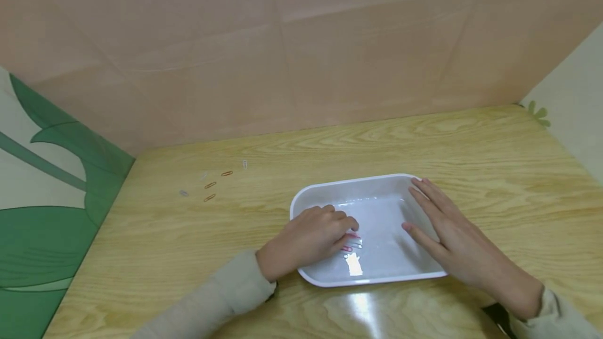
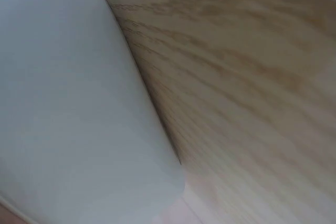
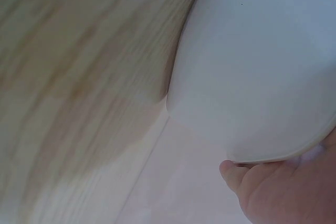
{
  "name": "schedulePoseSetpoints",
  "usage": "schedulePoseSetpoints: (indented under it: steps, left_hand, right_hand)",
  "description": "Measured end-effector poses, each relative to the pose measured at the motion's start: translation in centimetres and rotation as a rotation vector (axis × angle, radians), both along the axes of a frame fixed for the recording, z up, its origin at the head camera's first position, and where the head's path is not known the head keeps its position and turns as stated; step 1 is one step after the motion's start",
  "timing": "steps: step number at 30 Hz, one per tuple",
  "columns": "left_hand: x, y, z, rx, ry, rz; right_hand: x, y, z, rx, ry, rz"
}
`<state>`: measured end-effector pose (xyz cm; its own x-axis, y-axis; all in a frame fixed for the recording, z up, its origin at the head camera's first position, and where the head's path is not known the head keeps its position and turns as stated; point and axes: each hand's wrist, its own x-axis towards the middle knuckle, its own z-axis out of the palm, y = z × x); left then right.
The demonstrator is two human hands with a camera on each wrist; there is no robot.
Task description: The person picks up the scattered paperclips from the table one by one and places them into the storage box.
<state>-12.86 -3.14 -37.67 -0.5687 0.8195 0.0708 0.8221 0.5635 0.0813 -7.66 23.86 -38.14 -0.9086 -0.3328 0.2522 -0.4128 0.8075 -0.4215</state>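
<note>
A white rectangular tray (image 1: 381, 213) lies on the wooden table, with light glinting off its inside. My left hand (image 1: 317, 234) reaches in over its left side, knuckles up and fingers bent downward. By those fingers, on the tray floor, are pink paper clips (image 1: 347, 248) and some pale ones. The left fingertips are largely hidden, so I cannot tell if they pinch a clip. My right hand (image 1: 452, 234) rests over the tray's right rim, fingers nearly straight and thumb extended inside. The right wrist view shows the same hand (image 3: 289, 190) along the tray rim.
On the table left of the tray lie several loose paper clips, among them an orange one (image 1: 227, 173), a white one (image 1: 245, 164) and a greyish one (image 1: 183, 193). A pinkish-tan wall (image 1: 292, 56) rises behind the table (image 1: 188, 255); panels with green plant pictures flank it.
</note>
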Motion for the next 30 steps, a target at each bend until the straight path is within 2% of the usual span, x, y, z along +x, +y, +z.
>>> schedulePoseSetpoints:
  steps: [3, 7, 17, 25, 30]
  left_hand:
    - [0.1, 0.0, 0.0, -0.036, 0.017, 0.014]
    - [0.0, 0.0, 0.0, -0.019, 0.006, 0.011]
    - [-0.3, -0.5, 0.2, 0.133, 0.026, -0.026]
    - [-0.6, -1.7, 1.2, 0.228, 0.042, -0.004]
    - [-0.7, -3.1, 1.9, 0.283, 0.022, 0.02]
  right_hand:
    - [0.0, 0.0, 0.0, 0.005, 0.004, -0.002]
    - [0.0, 0.0, 0.0, 0.009, 0.004, -0.004]
    - [0.0, -0.1, 0.0, 0.016, -0.015, -0.01]
    - [0.0, -0.2, 0.0, 0.016, -0.01, -0.014]
    - [0.0, -0.2, 0.1, 0.016, 0.006, -0.01]
